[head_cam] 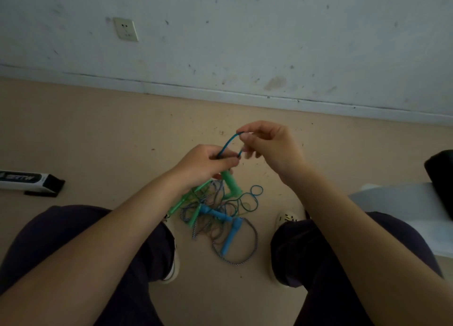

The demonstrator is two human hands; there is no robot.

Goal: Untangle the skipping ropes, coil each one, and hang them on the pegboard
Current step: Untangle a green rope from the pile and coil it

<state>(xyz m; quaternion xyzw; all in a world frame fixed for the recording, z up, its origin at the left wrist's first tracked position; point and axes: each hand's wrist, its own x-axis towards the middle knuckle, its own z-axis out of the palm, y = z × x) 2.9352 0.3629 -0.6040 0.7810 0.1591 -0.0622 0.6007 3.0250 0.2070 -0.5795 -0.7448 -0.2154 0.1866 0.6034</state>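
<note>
A tangle of skipping ropes [220, 210] lies on the floor between my feet, with green handles [181, 200], blue handles [230, 235] and a striped braided cord [247, 259] looped at the front. My left hand [206, 165] grips a green handle [231, 182] together with a thin teal rope [229, 143]. That rope arcs up to my right hand [267, 144], which pinches it between thumb and fingertips. More teal rope coils on the floor [255, 193] to the right of the pile. No pegboard is in view.
A black and white box [29, 180] lies on the floor at the left. A white surface [404, 203] with a dark object [441, 178] sits at the right edge. The wall with a socket [125, 29] runs across the back. My knees frame the pile.
</note>
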